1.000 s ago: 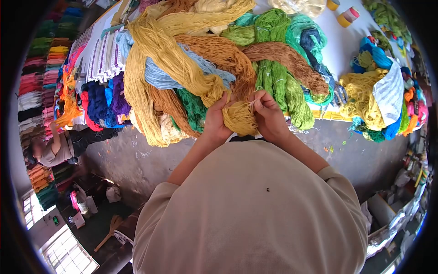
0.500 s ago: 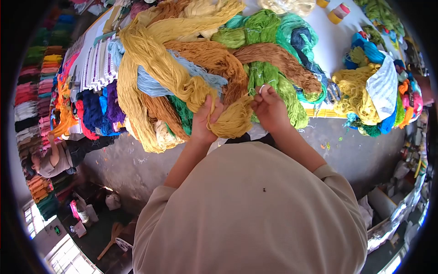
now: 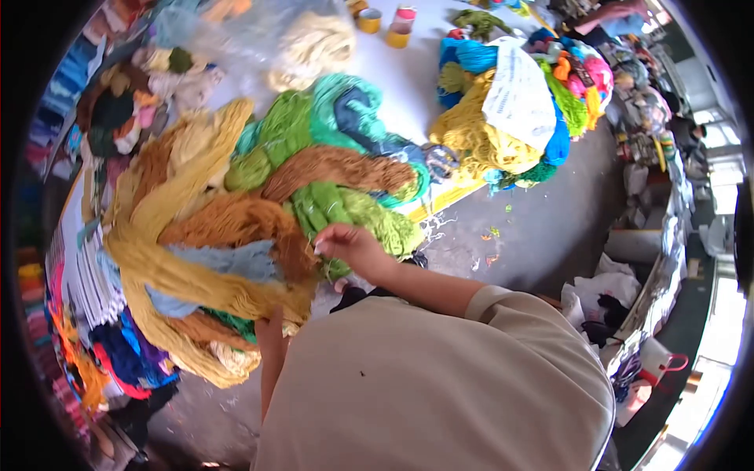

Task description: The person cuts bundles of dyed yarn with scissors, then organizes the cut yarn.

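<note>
Heaped yarn (image 3: pixel 196 282), white table (image 3: pixel 424 82) — grey floor (image 3: pixel 542 212), bright windows (image 3: pixel 726 184).

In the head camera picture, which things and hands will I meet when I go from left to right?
Striped stack, left hand, right hand, white patterned sheet, bright pink yarn.

Left fingers (image 3: pixel 274 318) partly hidden, pinched white bit (image 3: pixel 318 247) unclear

left hand (image 3: pixel 271 330) at mustard yarn (image 3: pixel 184 271) | right hand (image 3: pixel 344 247) raised over table edge | blue skein (image 3: pixel 228 265) beneath
</note>
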Available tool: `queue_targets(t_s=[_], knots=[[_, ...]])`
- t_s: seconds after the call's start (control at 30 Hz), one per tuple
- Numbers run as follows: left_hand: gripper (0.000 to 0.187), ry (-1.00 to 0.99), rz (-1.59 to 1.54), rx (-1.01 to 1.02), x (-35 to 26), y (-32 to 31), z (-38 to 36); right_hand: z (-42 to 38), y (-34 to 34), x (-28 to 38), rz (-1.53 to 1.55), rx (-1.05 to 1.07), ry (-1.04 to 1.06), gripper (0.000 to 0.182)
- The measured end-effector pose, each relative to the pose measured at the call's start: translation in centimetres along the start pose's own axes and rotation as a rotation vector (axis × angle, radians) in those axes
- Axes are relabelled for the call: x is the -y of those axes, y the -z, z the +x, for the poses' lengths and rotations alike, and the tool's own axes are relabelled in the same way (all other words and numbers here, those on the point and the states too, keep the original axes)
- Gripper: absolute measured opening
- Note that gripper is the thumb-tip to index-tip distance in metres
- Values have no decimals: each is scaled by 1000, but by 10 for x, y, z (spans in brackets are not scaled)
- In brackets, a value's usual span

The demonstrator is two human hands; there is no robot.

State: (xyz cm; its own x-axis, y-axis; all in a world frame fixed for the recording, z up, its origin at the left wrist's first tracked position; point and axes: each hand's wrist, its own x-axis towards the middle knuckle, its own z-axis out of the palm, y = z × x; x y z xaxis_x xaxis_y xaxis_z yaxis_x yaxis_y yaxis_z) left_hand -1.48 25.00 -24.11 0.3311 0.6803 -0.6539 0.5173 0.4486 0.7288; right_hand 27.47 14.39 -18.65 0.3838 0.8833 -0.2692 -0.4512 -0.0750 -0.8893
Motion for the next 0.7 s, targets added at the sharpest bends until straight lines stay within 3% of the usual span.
queue_targets(t_s=[0.07, 0.13, 0.17, 0.23, 0.27, 0.33, 0.37, 0.4, 0.47, 0.5, 0.57, 0.7], knots=[[50, -30, 318, -84, -40, -17, -30, -12, 5, 22, -8, 14, -48, 8], [49, -355, 719, -135, 8, 0, -28, -18, 20, 36, -145, 37, -48, 6], [46, -188, 1128, 103, -1, 12, -18, -21, 27, 49, -195, 56, -38, 5], [43, -119, 478, 273, -9, 4, -23, -21, 51, 58, -364, 110, 47, 8], [38, 13, 142, 227, -67, -48, -50, -21, 65, 65, -453, 151, 105, 9], [34, -118, 227, 224, -161, -124, -76, -15, 93, 71, -459, 174, 136, 9], [34, -231, 140, 302, -168, -151, -68, -9, 107, 72, -548, 183, 375, 9], [35, -147, -41, 312, -178, -185, -64, -6, 121, 76, -636, 185, 614, 9], [35, -22, -322, 380, -183, -228, -45, -4, 145, 94, -663, 211, 569, 11], [35, -20, -310, 380, -181, -243, -37, -4, 157, 103, -668, 183, 677, 11], [32, 7, -648, 523, -186, -272, -28, -3, 181, 113, -669, 160, 781, 11], [34, 38, -526, 446, -205, -326, -32, -5, 229, 125, -649, 187, 762, 12]])
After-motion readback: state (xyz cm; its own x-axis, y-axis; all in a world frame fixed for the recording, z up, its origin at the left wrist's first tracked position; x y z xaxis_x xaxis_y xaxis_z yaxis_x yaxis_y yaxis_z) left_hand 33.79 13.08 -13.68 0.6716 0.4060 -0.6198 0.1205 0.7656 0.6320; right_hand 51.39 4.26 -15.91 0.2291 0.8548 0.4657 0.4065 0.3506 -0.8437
